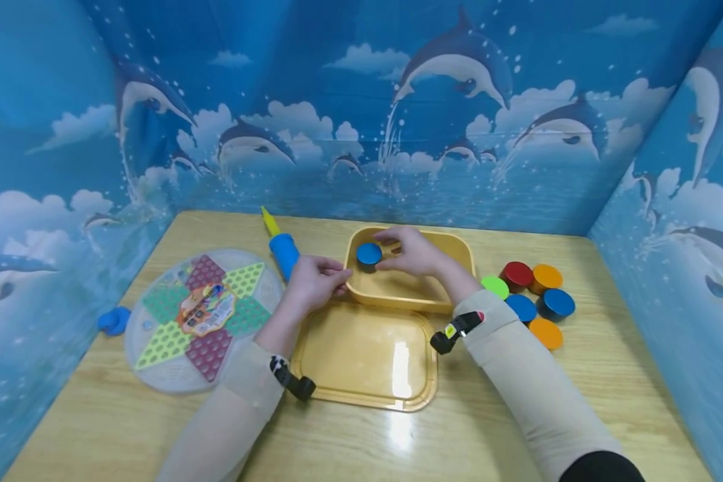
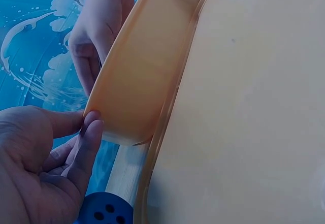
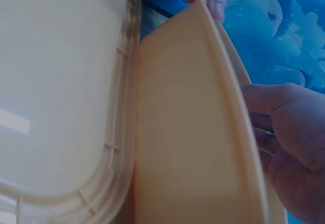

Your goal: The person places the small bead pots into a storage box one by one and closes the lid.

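Observation:
A yellow plastic box [image 1: 410,294] stands at the back middle of the table. At its left end, my left hand [image 1: 314,284] pinches the rim between thumb and fingers, which the left wrist view shows closely. Inside the box, near the left end, is a blue round piece [image 1: 369,254] with a flat top. My right hand [image 1: 414,251] reaches into the box just right of this piece, its fingers spread and slightly bent, seemingly apart from it. In the right wrist view, the box wall [image 3: 188,122] hides part of the right fingers. The matching lid [image 1: 361,355] lies in front of the box.
Right of the box sit several round pieces, among them a red one [image 1: 517,275], an orange one [image 1: 545,335] and a blue one [image 1: 556,304]. On the left lie a star-patterned game board [image 1: 205,321], a blue and yellow toy [image 1: 284,251] and a small blue object [image 1: 114,321].

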The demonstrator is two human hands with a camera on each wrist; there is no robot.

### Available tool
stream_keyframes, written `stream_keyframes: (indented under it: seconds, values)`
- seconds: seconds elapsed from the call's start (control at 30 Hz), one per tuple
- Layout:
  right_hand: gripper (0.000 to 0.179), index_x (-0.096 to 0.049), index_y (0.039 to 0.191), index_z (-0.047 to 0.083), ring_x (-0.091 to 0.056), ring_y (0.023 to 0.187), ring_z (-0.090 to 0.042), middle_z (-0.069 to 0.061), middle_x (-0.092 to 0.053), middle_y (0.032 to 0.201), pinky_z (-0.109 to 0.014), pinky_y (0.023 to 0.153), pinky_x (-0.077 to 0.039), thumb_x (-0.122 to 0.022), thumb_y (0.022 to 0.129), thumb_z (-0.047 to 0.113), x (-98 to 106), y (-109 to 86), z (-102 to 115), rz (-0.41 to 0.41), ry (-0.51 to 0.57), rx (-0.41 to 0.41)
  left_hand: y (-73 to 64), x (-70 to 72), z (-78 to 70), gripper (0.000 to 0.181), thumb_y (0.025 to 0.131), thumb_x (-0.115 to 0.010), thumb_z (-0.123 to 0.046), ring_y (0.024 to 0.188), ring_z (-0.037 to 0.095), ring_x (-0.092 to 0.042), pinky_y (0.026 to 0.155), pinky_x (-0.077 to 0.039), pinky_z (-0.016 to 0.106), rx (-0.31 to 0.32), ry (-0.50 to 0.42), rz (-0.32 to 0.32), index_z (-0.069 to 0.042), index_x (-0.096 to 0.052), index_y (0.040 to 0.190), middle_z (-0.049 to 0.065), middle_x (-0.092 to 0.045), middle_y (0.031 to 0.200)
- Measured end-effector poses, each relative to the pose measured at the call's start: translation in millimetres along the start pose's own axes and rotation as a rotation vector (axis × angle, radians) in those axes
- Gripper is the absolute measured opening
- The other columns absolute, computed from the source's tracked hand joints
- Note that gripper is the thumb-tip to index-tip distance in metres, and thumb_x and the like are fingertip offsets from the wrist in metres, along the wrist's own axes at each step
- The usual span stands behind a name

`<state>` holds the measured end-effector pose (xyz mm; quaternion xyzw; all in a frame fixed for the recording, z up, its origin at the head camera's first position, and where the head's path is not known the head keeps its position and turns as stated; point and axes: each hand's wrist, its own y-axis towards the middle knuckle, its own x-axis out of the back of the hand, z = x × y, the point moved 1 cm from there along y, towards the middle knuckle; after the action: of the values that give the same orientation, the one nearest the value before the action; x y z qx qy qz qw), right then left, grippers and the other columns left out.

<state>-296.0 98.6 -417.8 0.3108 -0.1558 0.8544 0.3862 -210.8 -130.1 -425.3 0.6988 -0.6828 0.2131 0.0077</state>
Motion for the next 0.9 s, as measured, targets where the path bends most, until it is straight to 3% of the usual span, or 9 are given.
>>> stream_keyframes:
  seconds: [0.3,0.53,0.9]
  values:
    - [0.063,-0.053,0.150,-0.005,-0.054,0.137,-0.037,-0.021,-0.055,0.151,-0.051,0.114,-0.048,-0.081,0.097,0.016,25.6,-28.2,10.1,-0.018,-0.039,0.013,-0.9,-0.9,0.1,0.025,0.098,-0.079,-0.011,0.069,0.018,-0.074,0.069,-0.066,0.033,0.002,-0.036,0.008,0.007,-0.073,0.114,0.019,-0.076,0.094]
    - [0.064,-0.055,0.151,0.001,-0.052,0.139,-0.037,-0.021,-0.054,0.152,-0.054,0.115,-0.046,-0.081,0.097,0.021,46.0,-54.1,19.8,-0.039,-0.029,0.004,-0.9,0.7,-2.3,0.026,0.099,-0.079,-0.012,0.072,0.019,-0.075,0.074,-0.067,0.037,0.017,-0.026,0.010,0.006,-0.073,0.116,0.019,-0.075,0.097]
    - [0.061,-0.055,0.151,0.003,-0.051,0.139,-0.041,-0.021,-0.054,0.151,-0.055,0.116,-0.045,-0.080,0.098,0.021,67.8,-106.3,18.6,-0.091,-0.037,-0.001,-0.1,-0.6,-0.6,0.026,0.099,-0.078,-0.013,0.073,0.020,-0.075,0.073,-0.067,0.036,0.014,-0.016,0.005,0.006,-0.073,0.116,0.019,-0.075,0.097]
